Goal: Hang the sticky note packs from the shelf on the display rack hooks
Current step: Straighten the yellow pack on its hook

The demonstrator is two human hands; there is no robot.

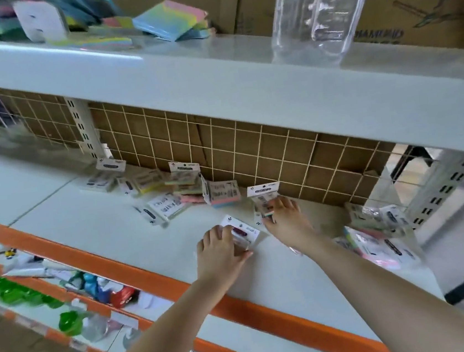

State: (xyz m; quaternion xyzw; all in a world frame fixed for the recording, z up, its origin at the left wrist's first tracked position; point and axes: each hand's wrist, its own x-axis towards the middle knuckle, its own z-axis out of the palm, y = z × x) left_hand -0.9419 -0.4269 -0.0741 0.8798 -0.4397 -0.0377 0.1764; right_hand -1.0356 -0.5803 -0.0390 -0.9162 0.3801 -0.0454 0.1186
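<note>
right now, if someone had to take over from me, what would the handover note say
Left hand: gripping a sticky note pack lying on the white shelf.
Right hand: fingers on another pack by the wire grid back panel.
More packs lie scattered along the grid; a further heap sits at the shelf's right end.
Done: no pack can be seen on a hook; no hooks in view.
Left: lift these two, then hang all the rest.

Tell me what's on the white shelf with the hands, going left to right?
Flat packs by the post → pile of sticky note packs → left hand holding a white-carded pack → right hand on another pack → bagged packs.
</note>
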